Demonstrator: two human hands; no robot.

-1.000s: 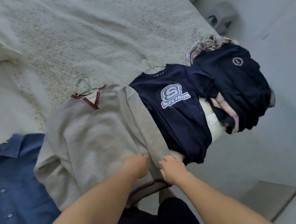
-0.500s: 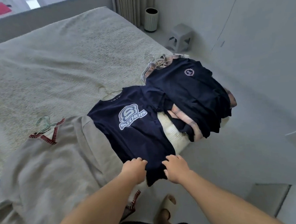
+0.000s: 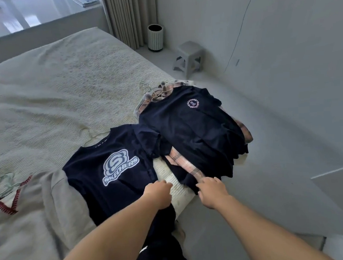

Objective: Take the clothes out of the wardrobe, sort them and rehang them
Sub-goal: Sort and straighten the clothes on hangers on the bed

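Observation:
A navy tee with a pale Skechers logo (image 3: 117, 174) lies flat on the bed, overlapping a grey sweater with red-trimmed collar (image 3: 31, 221) to its left. To its right lies a pile topped by a navy tee with a small round logo (image 3: 195, 128), over a pink plaid shirt (image 3: 183, 163); several wire hangers (image 3: 149, 90) stick out at its top. My left hand (image 3: 159, 193) rests knuckles-up at the logo tee's lower right edge. My right hand (image 3: 211, 190) touches the pile's near hem; its fingertips are hidden.
The bed (image 3: 62, 86) has a pale textured cover and its corner is just below my hands. A green hanger (image 3: 5, 182) sits in the sweater's collar. On the floor beyond stand a grey stool (image 3: 190, 57) and a ribbed bin (image 3: 155, 37) by the curtain (image 3: 126, 17).
Both hands have moved right, from the sweater's hem, past the Skechers tee's hem, to the gap beside the pile. My view swung right and up.

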